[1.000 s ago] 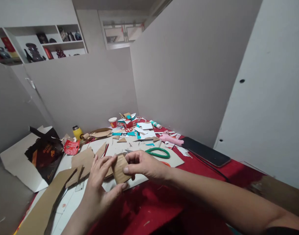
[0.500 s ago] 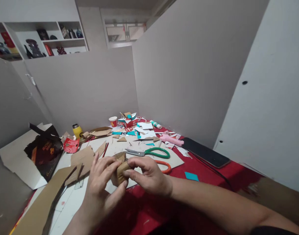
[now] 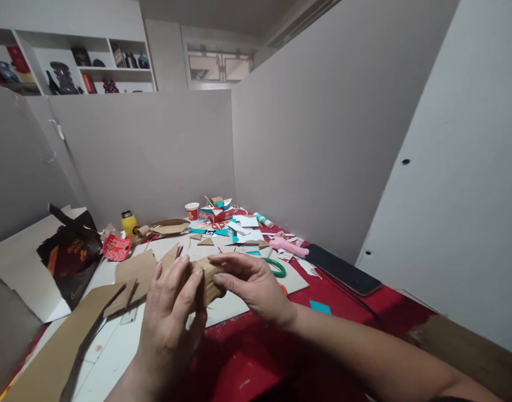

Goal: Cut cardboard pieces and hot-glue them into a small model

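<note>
Head camera: a corrugated cardboard piece [image 3: 207, 279] is pinched between the left hand [image 3: 170, 312] and right hand [image 3: 249, 287] above the bench [image 3: 239, 357]. Most of it is hidden by fingers. Its long axis appears to slant from lower left to upper right. Green-handled scissors [image 3: 276, 267] are partly covered behind.

No wording can be read with certainty. The dark glossy bag [image 3: 69, 258] at the left of the desk carries orange lettering, and the small red paper cup [image 3: 192, 211] at the far end bears a mark; both are too blurred.
</note>
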Demonstrator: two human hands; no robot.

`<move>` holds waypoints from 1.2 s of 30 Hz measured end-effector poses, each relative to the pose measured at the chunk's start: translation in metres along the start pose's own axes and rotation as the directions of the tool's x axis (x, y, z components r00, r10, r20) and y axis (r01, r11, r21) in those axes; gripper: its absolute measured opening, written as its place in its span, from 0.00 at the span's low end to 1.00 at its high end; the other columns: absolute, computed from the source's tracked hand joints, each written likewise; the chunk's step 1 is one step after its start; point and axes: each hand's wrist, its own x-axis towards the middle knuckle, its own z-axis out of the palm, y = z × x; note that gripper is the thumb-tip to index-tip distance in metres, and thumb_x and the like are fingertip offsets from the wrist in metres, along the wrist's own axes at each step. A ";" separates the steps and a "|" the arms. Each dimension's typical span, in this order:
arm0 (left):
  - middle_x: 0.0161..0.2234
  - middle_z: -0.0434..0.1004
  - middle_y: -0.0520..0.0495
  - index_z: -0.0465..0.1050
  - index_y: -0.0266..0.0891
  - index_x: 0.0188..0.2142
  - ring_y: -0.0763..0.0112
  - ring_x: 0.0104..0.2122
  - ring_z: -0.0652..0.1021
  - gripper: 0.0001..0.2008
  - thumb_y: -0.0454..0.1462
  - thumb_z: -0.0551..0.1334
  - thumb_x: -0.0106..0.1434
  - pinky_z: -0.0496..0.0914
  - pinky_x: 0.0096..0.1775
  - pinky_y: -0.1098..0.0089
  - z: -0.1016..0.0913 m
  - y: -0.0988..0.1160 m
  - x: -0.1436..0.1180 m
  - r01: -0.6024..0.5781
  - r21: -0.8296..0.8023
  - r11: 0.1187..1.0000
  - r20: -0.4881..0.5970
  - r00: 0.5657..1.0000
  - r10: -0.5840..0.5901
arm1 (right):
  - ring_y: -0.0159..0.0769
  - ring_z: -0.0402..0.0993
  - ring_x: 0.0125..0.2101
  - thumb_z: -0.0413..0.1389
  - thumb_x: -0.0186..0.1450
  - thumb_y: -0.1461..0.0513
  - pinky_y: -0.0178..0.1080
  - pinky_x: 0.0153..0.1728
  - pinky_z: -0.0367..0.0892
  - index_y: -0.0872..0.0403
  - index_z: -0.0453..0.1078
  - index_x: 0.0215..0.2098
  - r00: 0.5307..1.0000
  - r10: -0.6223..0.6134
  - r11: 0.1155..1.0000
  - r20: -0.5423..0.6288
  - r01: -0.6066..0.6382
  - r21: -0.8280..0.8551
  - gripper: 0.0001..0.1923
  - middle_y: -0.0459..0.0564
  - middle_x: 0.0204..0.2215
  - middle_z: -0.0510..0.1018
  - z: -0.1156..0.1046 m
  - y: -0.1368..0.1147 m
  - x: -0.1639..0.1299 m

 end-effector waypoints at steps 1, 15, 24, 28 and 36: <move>0.53 0.71 0.32 0.65 0.34 0.55 0.54 0.56 0.70 0.26 0.25 0.62 0.57 0.62 0.57 0.49 0.000 -0.001 -0.001 -0.040 0.017 0.999 -0.042 0.998 0.040 | 0.28 0.71 0.27 0.63 0.58 0.60 0.32 0.28 0.70 0.52 0.76 0.40 1.000 0.018 0.999 0.005 -0.017 -0.031 0.12 0.45 0.28 0.77 0.000 -0.002 -0.001; 0.42 0.79 0.27 0.69 0.23 0.48 0.54 0.47 0.77 0.17 0.22 0.59 0.57 0.72 0.48 0.58 -0.006 -0.004 -0.004 -0.230 0.050 0.972 -0.001 0.973 0.230 | 0.34 0.71 0.38 0.55 0.63 0.68 0.38 0.38 0.71 0.57 0.70 0.48 0.587 -0.573 0.224 0.572 0.783 -0.580 0.14 0.54 0.38 0.75 -0.022 -0.016 0.001; 0.31 0.80 0.38 0.69 0.29 0.44 0.64 0.30 0.80 0.14 0.22 0.59 0.57 0.74 0.33 0.68 -0.008 0.011 -0.002 -0.156 -0.056 0.986 -0.012 0.988 0.156 | 0.27 0.68 0.27 0.52 0.65 0.69 0.28 0.26 0.67 0.59 0.72 0.40 0.620 -0.570 0.364 0.538 0.778 -0.511 0.08 0.49 0.29 0.73 -0.017 -0.009 -0.001; 0.34 0.80 0.47 0.69 0.41 0.44 0.69 0.33 0.81 0.12 0.29 0.59 0.60 0.75 0.35 0.72 -0.026 0.014 0.010 0.302 -0.363 0.882 0.284 0.937 -0.204 | 0.28 0.70 0.30 0.48 0.62 0.73 0.30 0.29 0.69 0.58 0.70 0.42 0.674 -0.522 0.549 0.523 0.734 -0.399 0.14 0.51 0.32 0.72 -0.019 -0.009 0.004; 0.50 0.76 0.44 0.70 0.45 0.48 0.58 0.50 0.76 0.14 0.42 0.60 0.63 0.71 0.50 0.61 -0.028 0.019 0.021 0.790 -0.518 0.329 0.710 0.611 -0.350 | 0.29 0.71 0.30 0.51 0.62 0.72 0.30 0.30 0.69 0.57 0.71 0.40 0.708 -0.481 0.646 0.517 0.685 -0.338 0.11 0.51 0.30 0.72 -0.024 -0.011 0.002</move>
